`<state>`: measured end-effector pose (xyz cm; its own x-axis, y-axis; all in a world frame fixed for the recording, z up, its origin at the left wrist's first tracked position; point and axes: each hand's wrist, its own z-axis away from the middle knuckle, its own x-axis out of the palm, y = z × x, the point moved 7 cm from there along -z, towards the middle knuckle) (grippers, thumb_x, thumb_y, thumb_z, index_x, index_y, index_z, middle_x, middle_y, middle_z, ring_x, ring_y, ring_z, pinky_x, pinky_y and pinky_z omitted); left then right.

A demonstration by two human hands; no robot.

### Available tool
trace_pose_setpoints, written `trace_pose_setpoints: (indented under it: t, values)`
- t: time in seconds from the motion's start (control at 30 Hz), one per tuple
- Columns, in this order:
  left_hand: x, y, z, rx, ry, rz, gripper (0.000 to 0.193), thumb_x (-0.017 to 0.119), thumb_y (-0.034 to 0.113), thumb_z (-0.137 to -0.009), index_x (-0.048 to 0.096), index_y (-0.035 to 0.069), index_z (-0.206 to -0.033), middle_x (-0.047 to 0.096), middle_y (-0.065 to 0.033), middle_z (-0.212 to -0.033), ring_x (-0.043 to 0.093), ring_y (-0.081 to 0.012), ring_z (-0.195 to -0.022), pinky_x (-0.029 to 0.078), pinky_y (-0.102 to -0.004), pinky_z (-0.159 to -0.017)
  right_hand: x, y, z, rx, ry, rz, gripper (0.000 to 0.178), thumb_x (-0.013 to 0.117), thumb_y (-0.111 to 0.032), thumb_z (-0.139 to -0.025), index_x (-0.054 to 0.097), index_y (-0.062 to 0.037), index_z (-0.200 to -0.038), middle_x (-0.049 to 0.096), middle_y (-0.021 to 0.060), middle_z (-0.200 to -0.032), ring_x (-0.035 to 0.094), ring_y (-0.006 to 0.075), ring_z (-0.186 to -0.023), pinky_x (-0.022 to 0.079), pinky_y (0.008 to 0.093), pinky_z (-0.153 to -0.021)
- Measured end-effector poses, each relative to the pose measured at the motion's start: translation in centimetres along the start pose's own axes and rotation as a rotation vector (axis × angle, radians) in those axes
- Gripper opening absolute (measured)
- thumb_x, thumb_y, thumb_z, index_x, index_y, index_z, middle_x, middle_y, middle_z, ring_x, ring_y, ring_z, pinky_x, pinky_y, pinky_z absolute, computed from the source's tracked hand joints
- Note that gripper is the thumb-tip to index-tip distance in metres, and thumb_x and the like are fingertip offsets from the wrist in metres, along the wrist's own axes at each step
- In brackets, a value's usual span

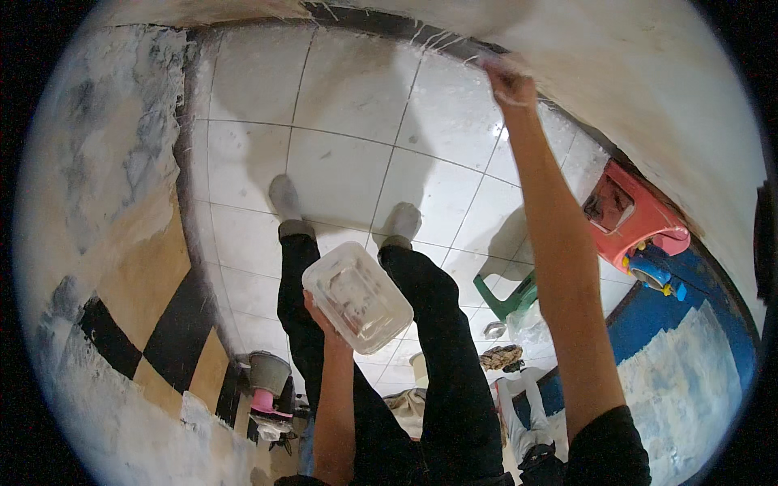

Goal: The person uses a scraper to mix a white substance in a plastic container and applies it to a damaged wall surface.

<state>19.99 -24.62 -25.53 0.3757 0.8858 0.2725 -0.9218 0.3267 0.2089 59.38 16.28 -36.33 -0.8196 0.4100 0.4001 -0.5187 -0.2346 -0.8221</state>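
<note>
My left hand (318,314) grips a translucent plastic container (365,304) by its left side. Whitish residue is smeared over the bottom of this rectangular tub. My right arm reaches far forward, and my right hand (512,87) is at the foot of the wall (632,73), beside the dark skirting strip (389,26). Its fingers look bent together and slightly blurred; whatever they hold is hidden. White drips run down over the skirting to the left of that hand.
Around my feet lies a white tiled floor (340,170) with pale specks. To the right stand a red plastic stool (648,215) and a green stool (510,300). A grey bucket (270,373) is at lower left, by a partly white-coated checkered wall (154,324).
</note>
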Motion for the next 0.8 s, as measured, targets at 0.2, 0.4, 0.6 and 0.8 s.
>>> trace_pose_setpoints:
  t: [0.2,0.4,0.6,0.8]
  values:
    - [-1.7,2.1,2.0,0.053,0.072,0.042,0.067,0.043,0.063,-0.085,0.049,0.012,-0.127,0.051,-0.0121,-0.128,0.052,-0.0335,-0.11,0.05,-0.0512,-0.085,14.3,-5.2,11.4,0.198,-0.291,-0.765,0.034,0.039,0.001,-0.093,0.035,0.0145,-0.124,0.046,0.0304,-0.124,0.052,0.0399,-0.113,0.043,0.049,-0.104]
    - [0.6,1.1,2.7,0.015,0.02,-0.041,0.063,0.048,0.062,-0.084,0.052,0.013,-0.123,0.053,-0.0088,-0.123,0.053,-0.0271,-0.109,0.049,-0.046,-0.086,13.8,-4.0,7.9,-0.081,-0.302,1.081,0.031,0.045,-0.003,-0.094,0.046,0.0119,-0.121,0.046,0.0275,-0.129,0.051,0.0349,-0.116,0.043,0.0427,-0.104]
    - [-1.1,1.6,2.2,-0.005,0.024,-0.01,0.063,0.047,0.06,-0.085,0.052,0.01,-0.123,0.054,-0.008,-0.121,0.055,-0.0276,-0.106,0.052,-0.0441,-0.082,16.4,-7.4,8.8,-0.284,-0.288,0.438,0.025,0.036,0.004,-0.091,0.045,0.0172,-0.11,0.056,0.0263,-0.109,0.059,0.0383,-0.1,0.05,0.0442,-0.097]
    - [-0.2,2.2,2.9,-0.214,-0.255,0.259,0.076,0.045,0.066,-0.082,0.044,0.009,-0.132,0.05,-0.0156,-0.127,0.052,-0.0345,-0.111,0.049,-0.0553,-0.086,17.2,-13.9,19.2,0.028,0.116,-0.598,0.036,0.047,-0.004,-0.09,0.043,0.0117,-0.123,0.05,0.0286,-0.122,0.049,0.0363,-0.118,0.042,0.0492,-0.101]
